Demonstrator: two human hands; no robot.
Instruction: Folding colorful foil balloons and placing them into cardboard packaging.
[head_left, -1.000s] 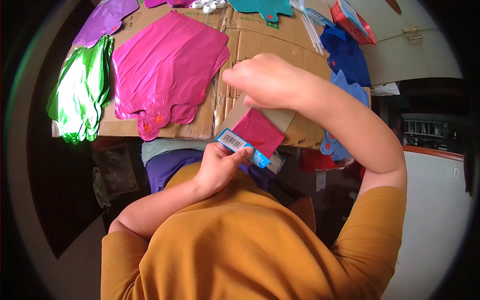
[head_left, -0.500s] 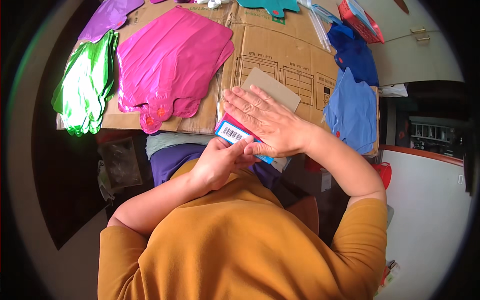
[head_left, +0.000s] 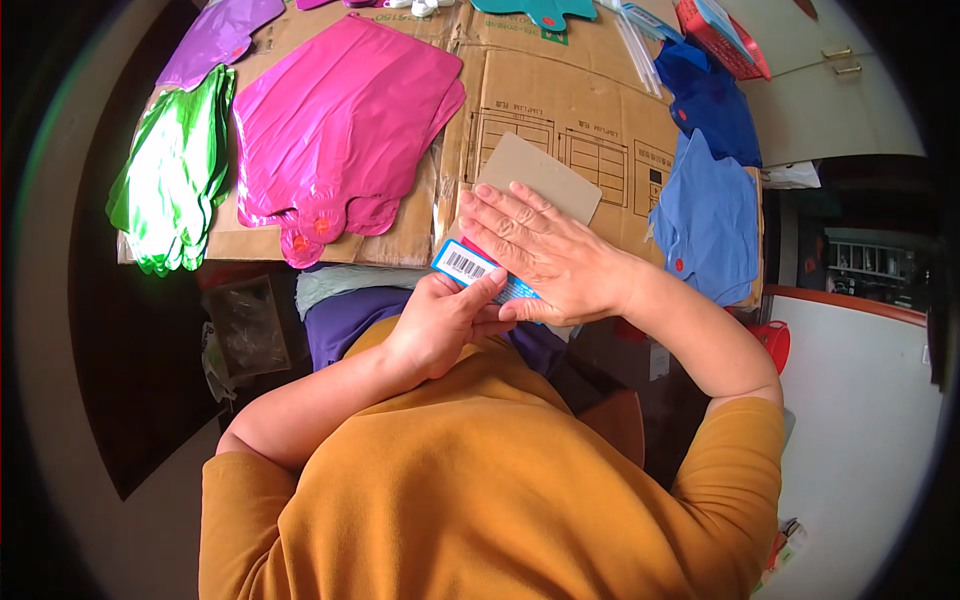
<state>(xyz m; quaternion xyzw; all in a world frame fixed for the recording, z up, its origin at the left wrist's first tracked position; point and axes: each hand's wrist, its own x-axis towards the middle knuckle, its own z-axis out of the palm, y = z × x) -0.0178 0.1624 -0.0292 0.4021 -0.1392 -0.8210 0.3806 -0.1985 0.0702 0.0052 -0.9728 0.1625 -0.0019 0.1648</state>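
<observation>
My left hand (head_left: 452, 318) pinches the near end of a blue-edged card (head_left: 466, 262) with a barcode, the thumb on top. My right hand (head_left: 540, 250) lies flat across that card, its fingers stretched out together and pointing up-left. A bit of pink shows by the card under the right palm; most of it is hidden. Past my right fingertips a plain beige card (head_left: 535, 172) with rounded corners rests on the cardboard. Left of the hands lies a stack of flat pink foil balloons (head_left: 350, 120).
A flattened cardboard surface (head_left: 580, 85) carries green foil balloons (head_left: 175, 170) at the left and a purple one (head_left: 215, 40) behind. Light blue (head_left: 708, 215) and dark blue balloons (head_left: 712, 105) lie at the right. Clear sticks (head_left: 638, 55) and a red basket (head_left: 722, 40) sit far right.
My right hand has slid a little to the right and nearer, baring more of the blue card and less of the pink. The left hand keeps its pinch.
</observation>
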